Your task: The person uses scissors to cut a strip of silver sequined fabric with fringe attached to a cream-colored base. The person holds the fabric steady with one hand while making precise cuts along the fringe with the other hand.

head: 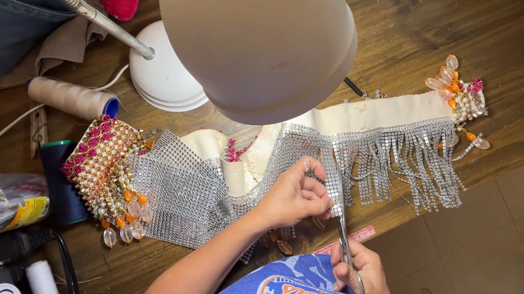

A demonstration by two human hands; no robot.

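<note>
Near the bench's front edge, keep your left hand point(293, 195) pinching the rhinestone fringe trim point(374, 155) taut while your right hand point(365, 274), gripping the scissors point(341, 213), snips close between strands.

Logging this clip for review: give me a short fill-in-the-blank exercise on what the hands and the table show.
1. The right hand holds a pair of ____, blades pointing up into the rhinestone fringe.
2. The left hand pinches the silver ____ mesh beside the blades.
3. The beige thread spool lies on its ____ on the wooden table.
4. A white desk ____ hangs over the work.

Missing words: scissors; rhinestone; side; lamp
</note>
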